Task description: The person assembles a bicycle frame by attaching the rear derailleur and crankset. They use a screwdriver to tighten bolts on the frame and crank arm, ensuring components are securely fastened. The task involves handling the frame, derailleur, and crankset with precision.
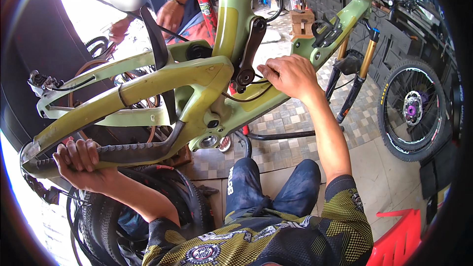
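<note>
An olive-green full-suspension bicycle frame (170, 81) stretches across the view, held up off the floor. My left hand (79, 163) is closed around its chainstay (138, 152), over a ribbed black guard near the rear end. On the right, my right hand (290, 76) lies against the down tube with its fingers bent. A thin black cable (251, 99) loops out of the frame and runs up to these fingers; their tips are partly hidden. Between the hands sits a dark rocker link (251, 51), bolted to the frame. A derailleur (42, 189) hangs below the rear end.
A red stand post (202, 0) rises behind the frame; its black legs (281, 135) spread over the tiles. Another person's hand (170, 16) is at the back. Tyres (108, 216) pile up at lower left. A wheel (413, 111) and red plastic chair (396, 239) are right.
</note>
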